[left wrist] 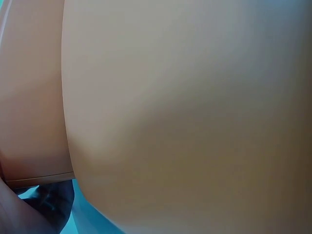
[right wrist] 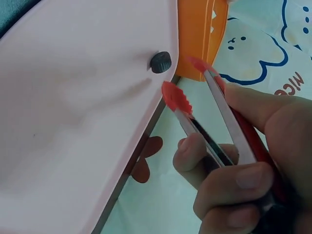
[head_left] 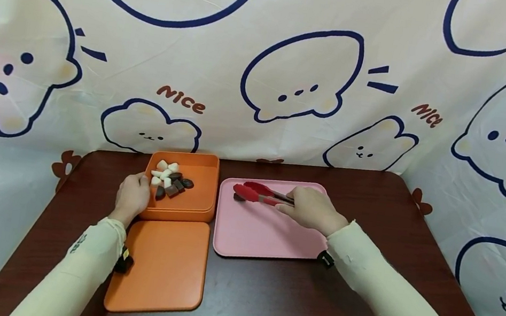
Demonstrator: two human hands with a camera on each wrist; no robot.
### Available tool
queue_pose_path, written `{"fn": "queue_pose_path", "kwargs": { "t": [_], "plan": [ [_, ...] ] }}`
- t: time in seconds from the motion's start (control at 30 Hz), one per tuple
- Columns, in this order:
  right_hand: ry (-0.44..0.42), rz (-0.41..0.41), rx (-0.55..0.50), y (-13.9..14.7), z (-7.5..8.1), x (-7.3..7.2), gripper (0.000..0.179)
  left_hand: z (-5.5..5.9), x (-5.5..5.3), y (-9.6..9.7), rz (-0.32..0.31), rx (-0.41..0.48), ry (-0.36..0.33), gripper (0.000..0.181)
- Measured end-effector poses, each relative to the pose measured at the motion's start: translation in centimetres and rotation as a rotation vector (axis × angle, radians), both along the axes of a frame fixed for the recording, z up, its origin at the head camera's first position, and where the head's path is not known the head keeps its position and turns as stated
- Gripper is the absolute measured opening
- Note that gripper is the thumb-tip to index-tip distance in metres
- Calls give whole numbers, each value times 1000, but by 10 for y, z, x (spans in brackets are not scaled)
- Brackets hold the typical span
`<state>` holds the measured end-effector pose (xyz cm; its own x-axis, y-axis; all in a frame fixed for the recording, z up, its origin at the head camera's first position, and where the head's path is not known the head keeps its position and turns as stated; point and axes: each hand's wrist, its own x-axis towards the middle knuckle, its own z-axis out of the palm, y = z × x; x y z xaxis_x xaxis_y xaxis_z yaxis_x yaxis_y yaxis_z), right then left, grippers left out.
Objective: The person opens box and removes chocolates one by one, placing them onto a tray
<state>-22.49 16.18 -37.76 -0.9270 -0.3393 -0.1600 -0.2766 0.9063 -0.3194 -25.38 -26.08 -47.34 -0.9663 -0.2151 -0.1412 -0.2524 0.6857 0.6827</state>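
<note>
My left hand (head_left: 132,196) holds the left side of an orange box (head_left: 203,183), its fingers at the rim. Small white pieces (head_left: 162,165) and dark brown pieces (head_left: 171,191) lie together in the box's left part. My right hand (head_left: 311,208) grips metal tongs with red tips (head_left: 248,193) over a pink tray (head_left: 266,238). In the right wrist view the tong tips stand apart with nothing between them. Close by the tips, one dark ridged piece (right wrist: 161,62) lies on the tray near its edge.
An orange lid (head_left: 164,270) lies flat in front of the box, left of the tray, and fills most of the left wrist view. Everything stands on a dark brown table (head_left: 262,299). A white cloth (head_left: 224,89) with cartoon drawings hangs behind it.
</note>
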Motion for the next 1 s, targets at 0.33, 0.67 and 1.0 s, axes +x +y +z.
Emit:
{"fn": "queue_pose_path", "kwargs": {
  "t": [0.33, 0.67, 1.0],
  "plan": [
    [107, 84, 78, -4, -4, 3, 26, 1, -1, -2, -1, 1, -15, 55],
    [-35, 115, -84, 6, -12, -5, 29, -1, -1, -1, -5, -5, -3, 55],
    [-73, 56, -104, 8, -16, -11, 28, 1, -1, 1, 7, 1, -21, 56]
  ]
}}
